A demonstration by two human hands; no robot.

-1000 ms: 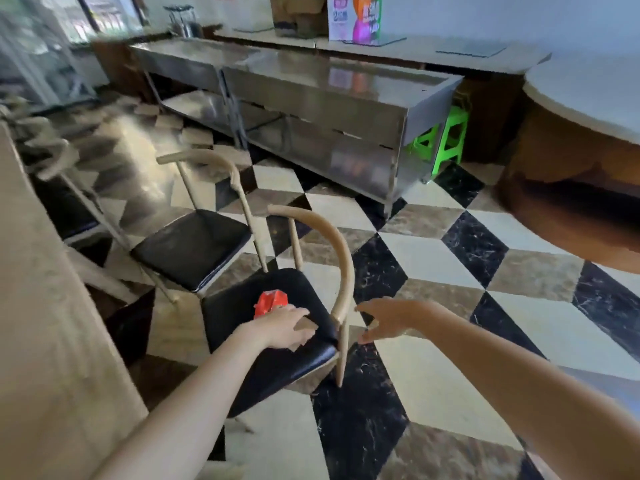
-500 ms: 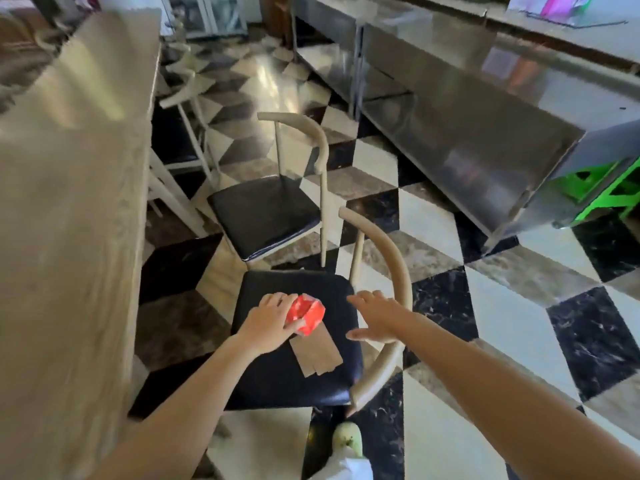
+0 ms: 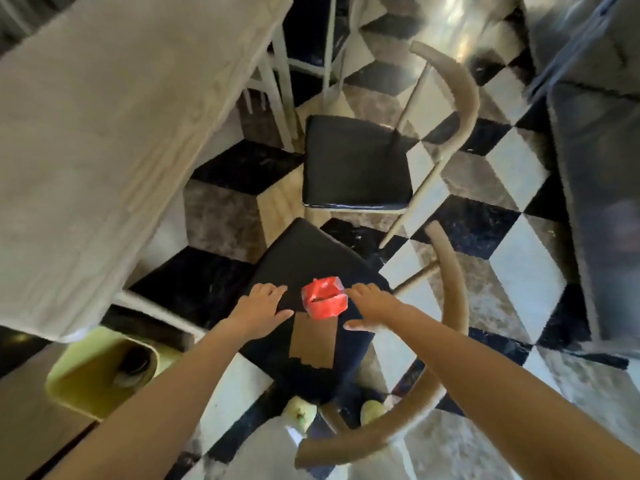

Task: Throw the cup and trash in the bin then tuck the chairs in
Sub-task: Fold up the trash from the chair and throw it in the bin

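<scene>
Both hands flat and spread on the chair (image 3: pixel 311 265), left hand (image 3: pixel 261 304) and right hand (image 3: pixel 372 303) beside the red trash (image 3: pixel 324 298), ready to scoop it for the bin (image 3: pixel 100 372).

Daylight enters from the top of the frame, where the glossy checkered black, white and grey tile floor (image 3: pixel 485 233) shows white glare patches near the upper right corner. The scene is moderately bright, though the area beneath the pale wood-grain tabletop (image 3: pixel 104 133) falls into deep shadow. Motion blur smears the whole view, worst at the edges: the dark grey metal counter (image 3: pixel 595 168) on the right is streaked and shapeless. Wide-angle distortion bends the curved tan wooden chair backrest (image 3: pixel 450 327) and stretches both forearms. The crumpled red wrapper (image 3: pixel 323 303) looks saturated but soft-edged.
</scene>
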